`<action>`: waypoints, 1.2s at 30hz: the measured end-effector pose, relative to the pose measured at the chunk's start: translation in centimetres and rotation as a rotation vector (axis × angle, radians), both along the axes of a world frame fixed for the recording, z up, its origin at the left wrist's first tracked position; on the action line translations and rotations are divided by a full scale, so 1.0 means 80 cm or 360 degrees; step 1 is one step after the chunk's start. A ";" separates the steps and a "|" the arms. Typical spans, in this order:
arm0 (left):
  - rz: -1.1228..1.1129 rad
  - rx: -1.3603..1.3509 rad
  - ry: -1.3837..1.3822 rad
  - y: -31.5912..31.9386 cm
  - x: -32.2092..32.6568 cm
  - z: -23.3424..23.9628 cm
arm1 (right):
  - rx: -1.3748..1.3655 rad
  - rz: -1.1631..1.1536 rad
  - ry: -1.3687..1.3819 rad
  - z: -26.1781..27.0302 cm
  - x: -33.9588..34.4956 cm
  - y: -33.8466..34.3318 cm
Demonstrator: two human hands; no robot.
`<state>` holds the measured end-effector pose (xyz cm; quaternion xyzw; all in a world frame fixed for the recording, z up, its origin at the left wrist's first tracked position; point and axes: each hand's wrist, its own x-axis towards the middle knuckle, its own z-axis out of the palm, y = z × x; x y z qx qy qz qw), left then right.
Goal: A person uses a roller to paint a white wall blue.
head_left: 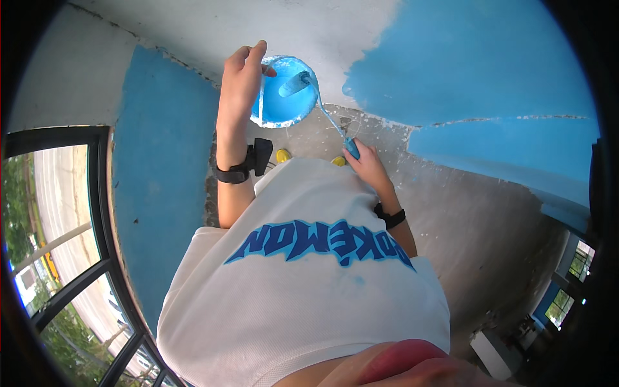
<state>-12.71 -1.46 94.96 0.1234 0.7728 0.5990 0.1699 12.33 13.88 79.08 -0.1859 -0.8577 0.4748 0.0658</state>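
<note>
My left hand (241,80) grips the wire handle (261,104) of a round paint bucket (289,123), whose rim is crusted with pale blue paint. Blue paint (275,110) covers the inside that I can see. A small paint roller sleeve (293,85), coated in blue, lies within the bucket's mouth; whether it touches the paint I cannot tell. From it a thin bent rod (329,113) runs to a blue handle (351,148). My right hand (370,164) is closed around that handle, lower and to the right of the bucket.
Ahead, a white wall (309,29) is partly painted blue (464,63). Another blue-painted wall (162,145) stands at left, beside a dark-framed window (104,193). Paint specks dot the grey floor (435,208). Yellow shoes (283,155) show below me.
</note>
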 end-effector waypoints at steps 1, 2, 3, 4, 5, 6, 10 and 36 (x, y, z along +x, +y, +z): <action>0.0005 0.0004 -0.0003 -0.002 -0.002 -0.001 | -0.0018 0.0043 -0.0040 -0.001 -0.001 -0.001; -0.0013 0.0002 -0.0009 -0.004 -0.003 -0.003 | -0.0014 0.0048 -0.0043 -0.002 -0.001 -0.002; -0.0031 0.0000 -0.0016 -0.006 -0.004 -0.004 | -0.0018 0.0032 -0.0012 -0.003 0.000 -0.003; -0.0027 0.0003 -0.0020 -0.006 -0.004 -0.004 | -0.0023 0.0016 0.0020 -0.003 0.000 -0.003; -0.0043 0.0015 -0.0023 -0.006 -0.003 -0.003 | -0.0021 0.0020 0.0016 -0.002 -0.001 -0.002; -0.0063 0.0025 -0.0027 -0.005 -0.001 -0.002 | -0.0014 0.0006 -0.0004 -0.001 -0.002 -0.003; -0.0097 0.0016 -0.0006 0.001 0.012 0.010 | 0.0022 -0.0022 -0.0029 -0.005 -0.007 -0.009; -0.0151 0.0051 0.0058 0.003 0.020 0.018 | 0.0099 -0.0177 0.0057 -0.007 0.012 -0.011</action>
